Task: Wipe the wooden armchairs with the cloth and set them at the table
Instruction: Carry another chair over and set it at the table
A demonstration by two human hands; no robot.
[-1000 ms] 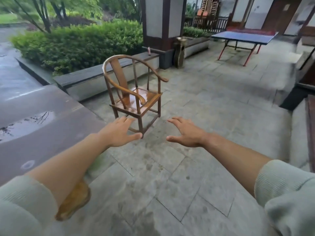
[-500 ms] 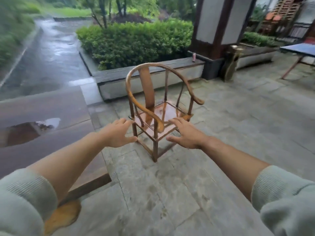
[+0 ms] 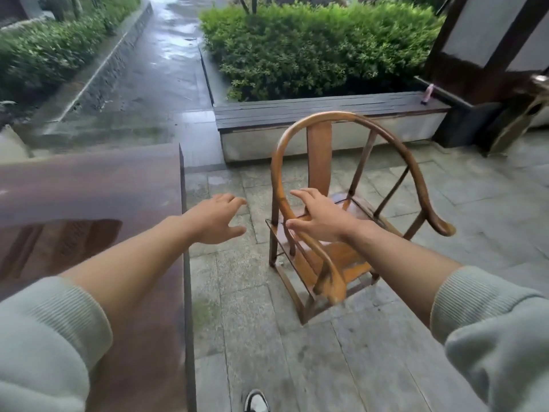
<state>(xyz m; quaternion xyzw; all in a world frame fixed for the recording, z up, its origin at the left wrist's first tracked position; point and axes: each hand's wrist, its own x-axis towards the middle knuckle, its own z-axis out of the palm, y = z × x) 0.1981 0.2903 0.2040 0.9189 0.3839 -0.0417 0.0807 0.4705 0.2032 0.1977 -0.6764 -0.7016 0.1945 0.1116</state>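
Stone paving [image 3: 261, 346] is running under the armchair [image 3: 319, 173], which is standing at centre frame, its near arm tip blurring. Over its left armrest the right hand [image 3: 322, 217] is hovering, fingers spread; contact is hard to judge. Left of it, the left hand [image 3: 215, 220] is reaching, fingers relaxed and empty, beside the table [image 3: 89, 185], cut off at left. A shoe [image 3: 256, 401] is peeking in below.

Open paving strip [image 3: 237, 292] between counter [image 3: 89, 188] edge and armchair [image 3: 341, 233]; curved arm rail [image 3: 285, 203] blocks right-side reach (bench [image 3: 312, 111] behind).
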